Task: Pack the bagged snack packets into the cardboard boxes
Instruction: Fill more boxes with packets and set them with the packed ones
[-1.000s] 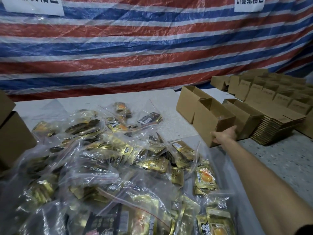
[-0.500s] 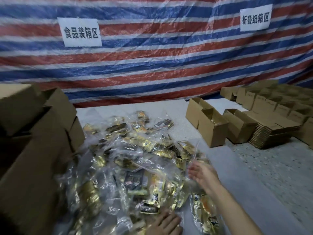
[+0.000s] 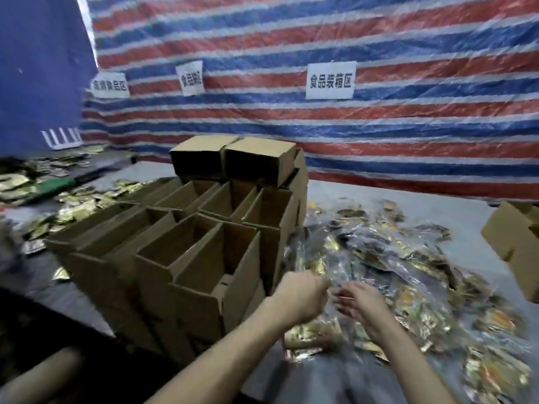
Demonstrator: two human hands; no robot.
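Observation:
A block of open brown cardboard boxes point(image 3: 198, 310) stands in front of me on the left, with two closed boxes point(image 3: 256, 161) stacked on top at the back. To its right a heap of clear bags of gold snack packets point(image 3: 393, 258) covers the table. My left hand point(image 3: 300, 295) is curled and grips the near edge of a clear bag from the heap, close to the front box's right wall. My right hand point(image 3: 360, 306) is just beside it with fingers on the same plastic. It is blurred, so its hold is unclear.
Another brown box point(image 3: 513, 246) sits at the right edge of the table. Loose gold packets point(image 3: 73, 205) lie spread over the table behind and left of the boxes. A striped tarp wall point(image 3: 408, 135) with paper signs closes off the back.
The view has swung left from the folded boxes to the box block. My right hand came back from the far box to the heap, and both hands now meet on a bag.

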